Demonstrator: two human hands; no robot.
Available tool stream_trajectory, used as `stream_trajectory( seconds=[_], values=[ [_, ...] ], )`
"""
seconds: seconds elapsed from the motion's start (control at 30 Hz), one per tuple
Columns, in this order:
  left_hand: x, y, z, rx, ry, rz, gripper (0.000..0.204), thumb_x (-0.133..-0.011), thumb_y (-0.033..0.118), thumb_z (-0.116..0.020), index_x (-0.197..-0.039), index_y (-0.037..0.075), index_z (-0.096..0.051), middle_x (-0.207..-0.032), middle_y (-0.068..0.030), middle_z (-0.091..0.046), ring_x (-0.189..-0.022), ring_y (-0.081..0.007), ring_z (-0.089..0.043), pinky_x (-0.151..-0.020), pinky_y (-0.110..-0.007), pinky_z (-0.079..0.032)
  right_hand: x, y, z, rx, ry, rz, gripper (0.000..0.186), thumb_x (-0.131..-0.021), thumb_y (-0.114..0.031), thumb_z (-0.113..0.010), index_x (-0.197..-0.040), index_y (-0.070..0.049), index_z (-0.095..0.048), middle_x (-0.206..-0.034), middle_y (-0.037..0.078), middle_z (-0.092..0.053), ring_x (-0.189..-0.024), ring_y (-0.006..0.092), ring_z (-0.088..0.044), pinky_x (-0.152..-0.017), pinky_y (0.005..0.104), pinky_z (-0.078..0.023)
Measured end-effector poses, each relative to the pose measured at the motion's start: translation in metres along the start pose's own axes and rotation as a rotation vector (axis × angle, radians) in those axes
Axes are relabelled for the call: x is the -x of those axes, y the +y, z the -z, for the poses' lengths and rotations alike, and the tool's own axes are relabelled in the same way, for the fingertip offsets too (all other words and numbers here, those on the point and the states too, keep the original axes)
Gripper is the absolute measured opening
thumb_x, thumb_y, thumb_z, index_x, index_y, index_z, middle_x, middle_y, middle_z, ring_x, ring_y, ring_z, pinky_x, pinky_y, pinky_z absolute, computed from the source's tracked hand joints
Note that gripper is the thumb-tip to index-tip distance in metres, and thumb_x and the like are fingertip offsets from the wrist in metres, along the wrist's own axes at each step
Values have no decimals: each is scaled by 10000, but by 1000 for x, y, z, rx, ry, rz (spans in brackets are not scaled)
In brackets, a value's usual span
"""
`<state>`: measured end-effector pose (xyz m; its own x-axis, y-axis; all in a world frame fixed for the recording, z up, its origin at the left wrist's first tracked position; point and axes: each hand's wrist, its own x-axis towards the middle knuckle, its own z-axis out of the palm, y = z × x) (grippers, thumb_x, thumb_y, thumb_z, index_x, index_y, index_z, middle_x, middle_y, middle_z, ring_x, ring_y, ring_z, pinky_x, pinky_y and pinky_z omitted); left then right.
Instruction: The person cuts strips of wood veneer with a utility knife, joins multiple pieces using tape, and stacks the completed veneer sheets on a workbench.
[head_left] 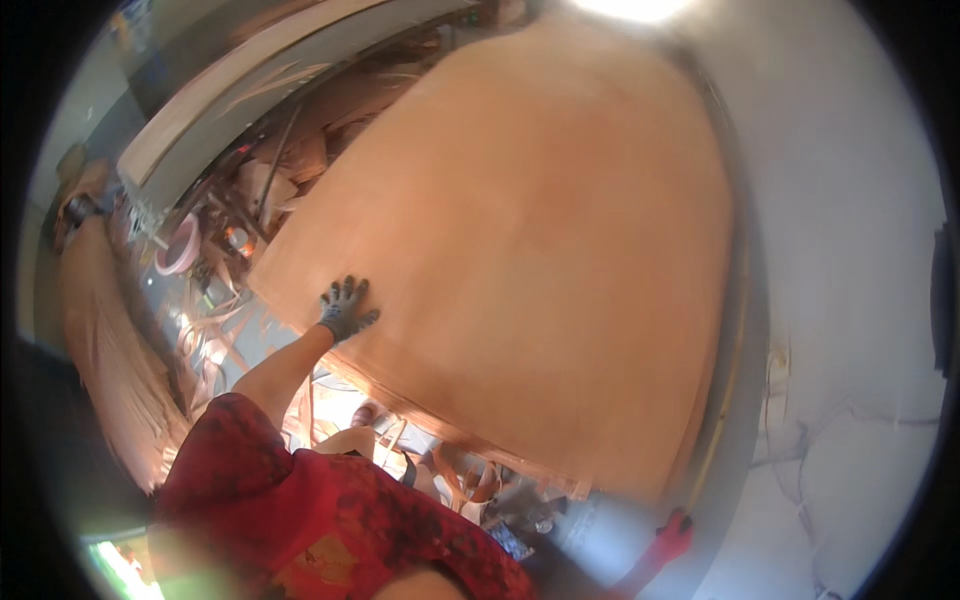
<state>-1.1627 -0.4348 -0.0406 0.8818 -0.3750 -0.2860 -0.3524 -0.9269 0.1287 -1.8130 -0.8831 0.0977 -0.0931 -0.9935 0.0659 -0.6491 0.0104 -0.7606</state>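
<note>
Red patterned shirt [340, 520] nearest me, bent over a broad stack of tan wood veneer sheets [550, 250].
From where I stand, the stack fills the middle, running from the near edge to the far light; the grey-gloved left hand [346, 308] presses flat on its left side, fingers spread apart, gripping nothing, while the red-gloved right hand [672, 538] sits just beside its near right corner, its grip impossible to tell. Veneer scraps [205, 340] and a pink basin [178, 266] lie to the left.
</note>
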Motion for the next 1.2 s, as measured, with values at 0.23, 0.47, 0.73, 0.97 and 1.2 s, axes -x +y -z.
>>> stream_trajectory(
  seconds=[0.23,0.47,0.73,0.97,1.2],
  values=[
    [-5,-26,19,117,-45,-144,907,-875,748,-486,-1575,199,-313,-1649,-181,-217,-1486,-482,-217,-1084,-745,-247,108,-81,-182,-629,-624,-22,339,-984,-339,-641,-1064,-13,-688,-616,-16,-468,-469,105,-451,-441,289,-417],
    [62,-156,54,797,342,-511,609,-998,377,-601,-1500,83,-422,-1577,-192,-371,-1443,-372,-380,-1170,-493,-348,314,-252,-325,-763,-937,-11,347,-1004,-360,-623,-1015,-13,-627,-631,-14,-448,-469,117,-431,-437,282,-379],
    [234,-477,-68,2533,403,591,444,-981,326,-670,-1332,80,-554,-1188,-98,-673,-1008,-259,-696,-871,-386,-581,564,-425,-474,-863,-1068,25,273,-1013,-368,-618,-937,-105,-612,-620,-25,-454,-485,81,-414,-444,258,-352],
    [265,-717,-50,1891,521,708,312,-993,232,-638,-1166,-28,-660,-1077,-92,-707,-1010,-190,-680,-872,-347,-565,818,-557,-573,-867,-1259,71,258,-1015,-371,-615,-985,-116,-638,-683,-33,-497,-550,84,-445,-491,252,-357],
    [-12,-839,251,1405,363,-238,613,-954,371,-689,-1402,-14,-524,-1287,-149,-638,-1174,-233,-608,-1008,-352,-488,1102,-615,-637,-736,-1543,378,359,-1024,-329,-589,-1223,-31,-601,-922,36,-575,-805,172,-562,-721,339,-466]
  ],
)
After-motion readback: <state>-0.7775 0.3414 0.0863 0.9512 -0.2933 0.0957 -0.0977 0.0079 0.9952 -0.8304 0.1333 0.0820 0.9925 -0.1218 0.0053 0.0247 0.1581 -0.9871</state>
